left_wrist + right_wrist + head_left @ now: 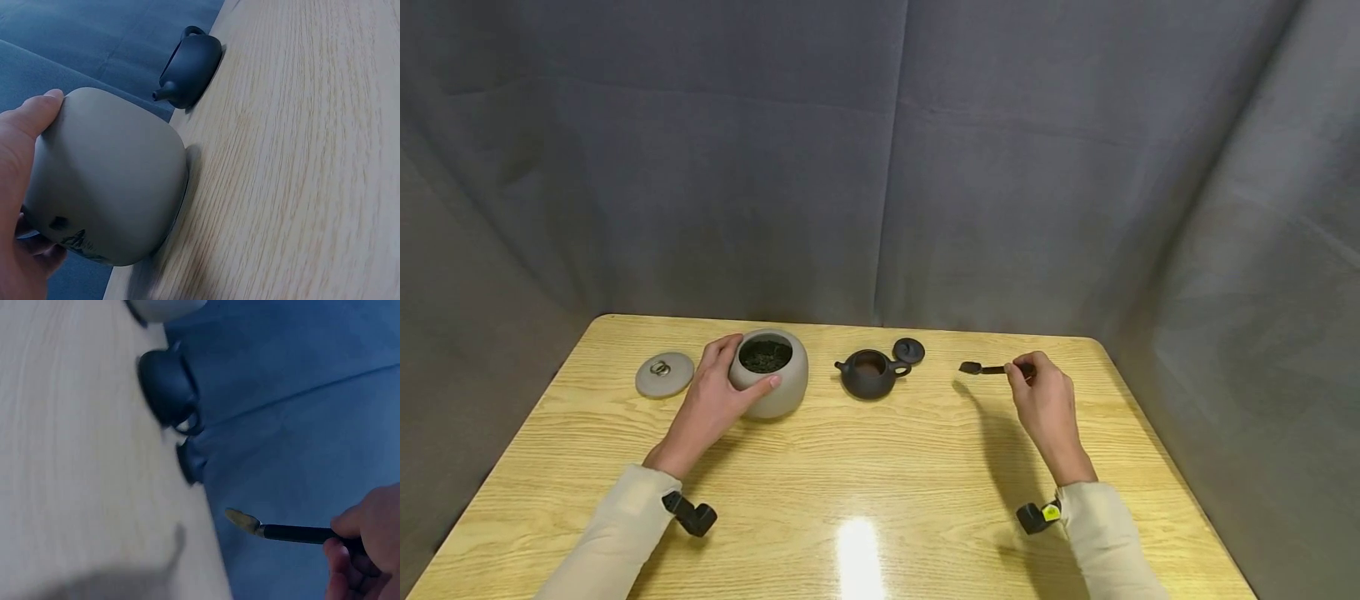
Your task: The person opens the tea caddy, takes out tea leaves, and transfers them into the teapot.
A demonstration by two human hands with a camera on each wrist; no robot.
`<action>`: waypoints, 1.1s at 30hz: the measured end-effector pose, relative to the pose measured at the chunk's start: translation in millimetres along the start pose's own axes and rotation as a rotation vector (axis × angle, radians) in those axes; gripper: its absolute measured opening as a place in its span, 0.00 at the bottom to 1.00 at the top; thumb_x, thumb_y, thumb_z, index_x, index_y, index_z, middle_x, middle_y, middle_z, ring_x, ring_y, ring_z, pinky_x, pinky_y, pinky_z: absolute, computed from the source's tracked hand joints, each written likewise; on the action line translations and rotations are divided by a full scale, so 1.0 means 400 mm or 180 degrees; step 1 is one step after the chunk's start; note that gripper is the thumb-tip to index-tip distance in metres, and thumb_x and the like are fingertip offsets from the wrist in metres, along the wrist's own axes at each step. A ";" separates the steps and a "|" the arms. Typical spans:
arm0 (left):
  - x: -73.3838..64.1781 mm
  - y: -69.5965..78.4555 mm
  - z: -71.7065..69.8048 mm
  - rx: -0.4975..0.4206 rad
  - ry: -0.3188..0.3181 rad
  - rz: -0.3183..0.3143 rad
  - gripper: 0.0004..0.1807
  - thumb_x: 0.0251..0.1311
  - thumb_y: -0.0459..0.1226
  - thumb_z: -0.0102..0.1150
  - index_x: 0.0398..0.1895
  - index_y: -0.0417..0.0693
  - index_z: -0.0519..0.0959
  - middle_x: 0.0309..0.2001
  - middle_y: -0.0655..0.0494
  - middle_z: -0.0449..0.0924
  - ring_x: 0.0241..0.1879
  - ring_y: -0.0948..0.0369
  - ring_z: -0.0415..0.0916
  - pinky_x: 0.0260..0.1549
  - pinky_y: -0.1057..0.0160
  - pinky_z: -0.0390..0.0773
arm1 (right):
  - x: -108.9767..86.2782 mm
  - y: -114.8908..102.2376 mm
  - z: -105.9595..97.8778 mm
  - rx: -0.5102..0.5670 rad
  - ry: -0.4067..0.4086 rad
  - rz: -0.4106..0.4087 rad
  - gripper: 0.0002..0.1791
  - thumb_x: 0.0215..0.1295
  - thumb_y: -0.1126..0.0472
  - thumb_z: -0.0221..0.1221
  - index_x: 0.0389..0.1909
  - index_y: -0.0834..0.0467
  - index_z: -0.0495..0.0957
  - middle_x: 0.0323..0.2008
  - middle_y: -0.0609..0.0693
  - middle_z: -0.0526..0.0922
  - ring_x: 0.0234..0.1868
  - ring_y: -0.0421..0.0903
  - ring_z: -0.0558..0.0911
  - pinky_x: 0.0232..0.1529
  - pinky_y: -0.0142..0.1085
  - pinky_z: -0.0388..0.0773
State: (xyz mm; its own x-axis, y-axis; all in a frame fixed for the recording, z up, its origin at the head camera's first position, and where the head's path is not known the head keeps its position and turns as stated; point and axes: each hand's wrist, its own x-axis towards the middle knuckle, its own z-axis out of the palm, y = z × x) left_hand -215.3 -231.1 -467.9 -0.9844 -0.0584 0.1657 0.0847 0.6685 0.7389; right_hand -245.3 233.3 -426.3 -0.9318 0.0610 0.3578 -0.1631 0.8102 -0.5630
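A round grey jar (769, 372) full of dark tea leaves stands open on the wooden table (865, 475). My left hand (724, 392) curls around its left side, thumb in front; the wrist view shows the jar (109, 178) against my palm. My right hand (1037, 392) pinches the handle of a small dark scoop (981, 367) and holds it above the table, its bowl pointing left. The scoop (284, 530) appears empty in the right wrist view. Between the hands sits a small dark teapot (870, 374) with no lid on.
The jar's flat grey lid (664, 374) lies at the far left. The teapot's dark lid (909, 350) rests just behind and right of the pot. Grey cloth walls close in the table on three sides.
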 end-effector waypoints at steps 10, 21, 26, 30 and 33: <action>-0.001 -0.001 0.000 -0.0022 -0.0013 -0.0026 0.58 0.65 0.68 0.64 0.87 0.46 0.53 0.84 0.40 0.51 0.82 0.36 0.54 0.74 0.30 0.65 | 0.014 -0.127 -0.029 0.0106 0.0118 -0.0356 0.12 0.80 0.56 0.61 0.48 0.62 0.83 0.33 0.58 0.90 0.28 0.47 0.84 0.26 0.32 0.73; 0.000 0.005 -0.006 -0.0001 -0.0021 -0.0005 0.59 0.64 0.69 0.64 0.86 0.46 0.54 0.84 0.40 0.53 0.82 0.37 0.55 0.74 0.31 0.66 | 0.034 -0.251 -0.011 0.0394 -0.0173 -0.0644 0.09 0.79 0.57 0.63 0.49 0.58 0.83 0.36 0.55 0.91 0.28 0.46 0.82 0.27 0.33 0.73; -0.001 0.006 -0.008 -0.0012 -0.0031 -0.0014 0.58 0.64 0.69 0.64 0.86 0.47 0.55 0.84 0.40 0.53 0.82 0.37 0.56 0.74 0.31 0.66 | 0.038 -0.319 0.017 0.0570 -0.0357 -0.0806 0.08 0.78 0.58 0.64 0.49 0.57 0.84 0.36 0.54 0.89 0.29 0.45 0.80 0.27 0.33 0.72; -0.001 0.007 -0.008 -0.0005 -0.0033 -0.0020 0.59 0.64 0.69 0.64 0.87 0.46 0.54 0.84 0.40 0.53 0.82 0.37 0.56 0.74 0.32 0.66 | 0.038 -0.376 0.045 0.0654 -0.0539 -0.0983 0.08 0.78 0.57 0.63 0.50 0.56 0.84 0.36 0.53 0.89 0.29 0.45 0.80 0.28 0.34 0.74; 0.000 0.008 -0.008 -0.0015 -0.0018 -0.0028 0.59 0.64 0.69 0.65 0.86 0.46 0.55 0.83 0.40 0.54 0.81 0.38 0.56 0.75 0.32 0.66 | 0.040 -0.416 0.073 0.0737 -0.0624 -0.1161 0.08 0.79 0.57 0.63 0.50 0.56 0.84 0.38 0.52 0.90 0.33 0.44 0.84 0.31 0.34 0.77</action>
State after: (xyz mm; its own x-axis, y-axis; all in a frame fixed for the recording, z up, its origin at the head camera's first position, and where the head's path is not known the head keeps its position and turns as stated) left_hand -214.7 -231.2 -463.6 -0.9860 -0.0602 0.1555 0.0767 0.6644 0.7434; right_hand -242.3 82.4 -348.6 -0.8402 -0.3326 0.4284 -0.5385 0.6056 -0.5859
